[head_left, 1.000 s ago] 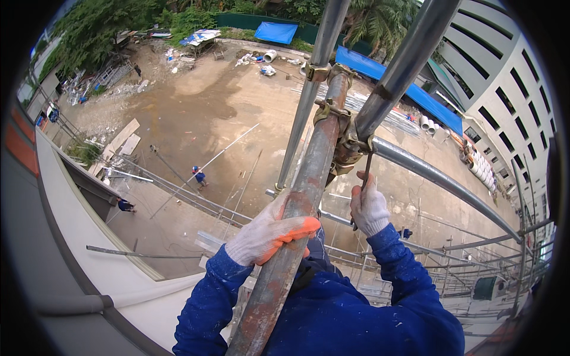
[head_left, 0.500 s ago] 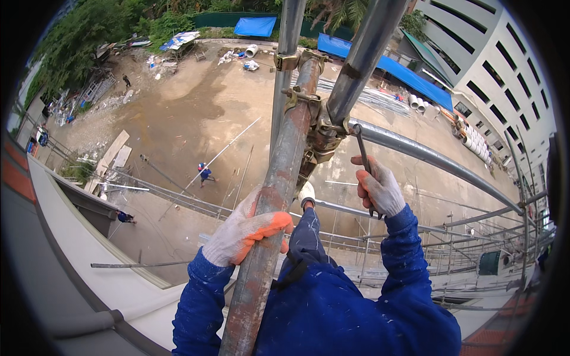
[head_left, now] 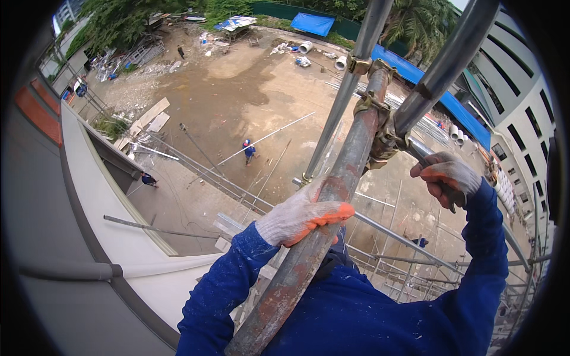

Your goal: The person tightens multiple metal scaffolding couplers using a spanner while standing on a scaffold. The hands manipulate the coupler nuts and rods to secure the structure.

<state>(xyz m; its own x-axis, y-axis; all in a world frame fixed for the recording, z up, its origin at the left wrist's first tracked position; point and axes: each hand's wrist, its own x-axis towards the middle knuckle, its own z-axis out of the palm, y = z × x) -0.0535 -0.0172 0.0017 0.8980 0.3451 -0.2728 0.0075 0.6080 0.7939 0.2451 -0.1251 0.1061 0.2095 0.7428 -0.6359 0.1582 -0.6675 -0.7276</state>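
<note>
A rusty steel scaffold tube (head_left: 291, 285) slants up in front of me. My left hand (head_left: 306, 215), in a white glove with orange palm, is wrapped round it from the left. My right hand (head_left: 445, 177), in a matching glove, is closed round a dark spanner (head_left: 418, 154), whose far end meets the coupler at the joint; the exact seat is hidden. Metal couplers (head_left: 383, 145) join the rusty tube to two steel uprights, a thinner left one (head_left: 350, 89) and a thicker right one (head_left: 445, 65).
Far below lies a muddy yard with a person in blue (head_left: 247, 155) beside a long pale pole (head_left: 279, 135). Scaffold tubes (head_left: 404, 237) cross beneath me at the right. A pale building ledge (head_left: 98, 184) runs along the left. Blue tarpaulins (head_left: 313, 24) stand at the back.
The whole view has swung, so things sit further right. My right hand has moved outward, turning the spanner from near upright to slanting down right. My left hand still holds the tube.
</note>
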